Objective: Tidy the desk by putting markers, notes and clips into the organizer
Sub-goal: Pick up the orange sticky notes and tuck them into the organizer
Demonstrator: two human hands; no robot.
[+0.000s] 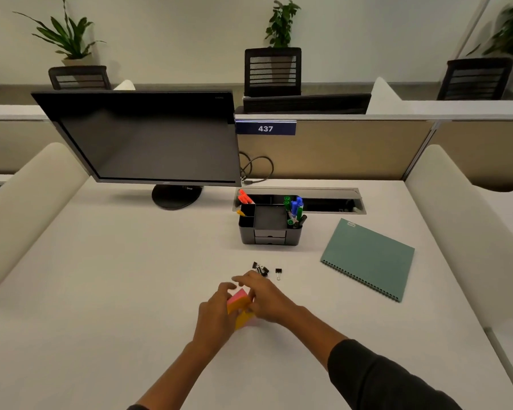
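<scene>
— Two hands meet over one block of sticky notes point(240, 303), near the front middle of the desk point(101, 291). What has hold of it?

— Both do. The left hand point(216, 313) curls its fingers round the block's left side, and the right hand point(265, 297) closes over the top and right side. The block is pink on top and orange below, tilted, with an orange corner poking out beneath the palms. Whether it rests on the desk or is lifted, I cannot tell.

— And the clips?

— Just beyond the right fingertips lies a small heap of black binder clips point(260, 269). One lone clip point(278, 273) sits a little to the right of the heap, apart from it.

— Where is the organizer from there?

— Farther back, straight past the clips: a black organizer point(269, 232) with little drawers in front. Red markers point(245, 199) stand in its back left corner, and blue and green markers point(295, 210) fill its right compartment. Its wide middle tray shows only black.

— Anything to the right of the hands?

— A teal spiral notebook point(367, 258) lies flat, well apart from them. A dark monitor point(148, 140) stands far back to the left.
</scene>
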